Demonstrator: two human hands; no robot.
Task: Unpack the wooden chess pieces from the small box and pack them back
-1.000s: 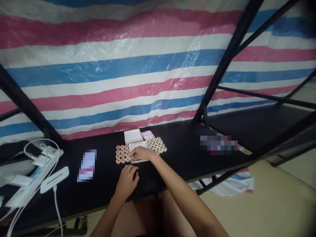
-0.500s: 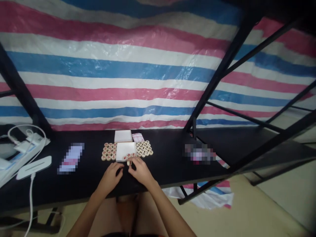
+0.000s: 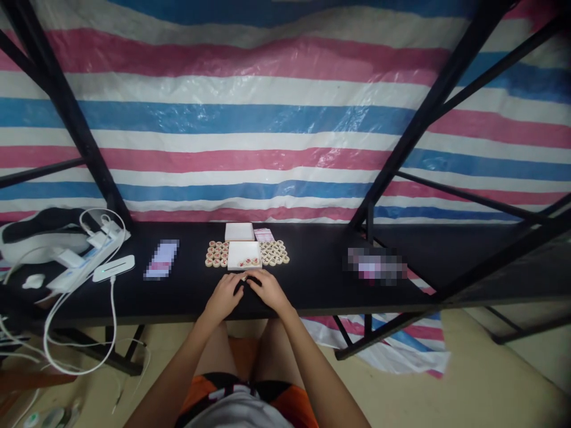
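Note:
My left hand [image 3: 226, 295] and my right hand [image 3: 269, 291] meet over the black table just in front of a white box [image 3: 232, 257]. A small pale Chinese chess piece [image 3: 244, 278] shows between their fingertips, mostly covered. Both hands are closed, fingers curled and pinching at it. Inside the box, a few red-marked pieces [image 3: 248, 262] lie along its near side. To the left stand rows of red-marked pieces [image 3: 216, 254]; to the right, rows of dark-marked pieces [image 3: 274, 252].
Behind the box are a white lid or second tray [image 3: 239, 232] and a pink-and-white paper [image 3: 263, 235]. A blurred phone [image 3: 162, 259], a white device [image 3: 114, 268] and a power strip with cables [image 3: 91, 260] lie left. A blurred item [image 3: 375, 265] is at right, near the black frame.
The view has shifted, so everything sits differently in the picture. My left hand has come to the right hand, and fingertips of both are now at the piece that the right hand was holding.

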